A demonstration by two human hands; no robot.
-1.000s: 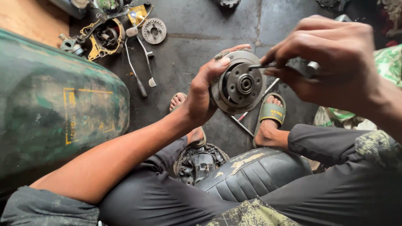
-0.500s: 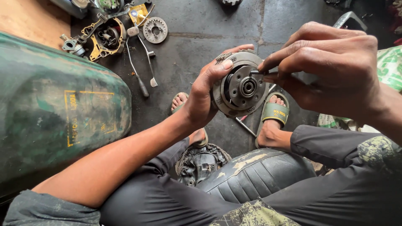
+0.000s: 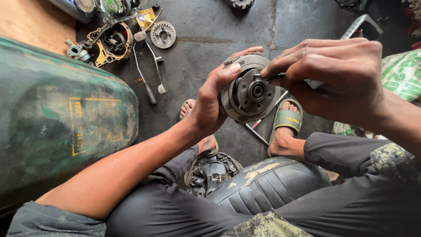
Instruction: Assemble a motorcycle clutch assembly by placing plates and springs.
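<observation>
Left to right: dented green fuel tank (image 3: 57,127) filling the near left, loose engine parts (image 3: 115,39) and a small round sprocket plate (image 3: 163,34) lying far left on the concrete floor (image 3: 210,30), well clear of the work; left hand (image 3: 210,103) clenched on the rim of the round clutch assembly (image 3: 250,90), raised mid-air above the sandalled feet

Compared with a moment back, right hand (image 3: 337,79) drawn closer, fingertips pinched on a slim dark tool (image 3: 276,77) now touching the hub, so fitting looks underway; black padded seat (image 3: 263,184) beneath, nothing blocking

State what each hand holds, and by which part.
Left hand grips the round grey metal clutch assembly by its rim. Right hand pinches a small dark tool at its hub; tool mostly hidden.
</observation>
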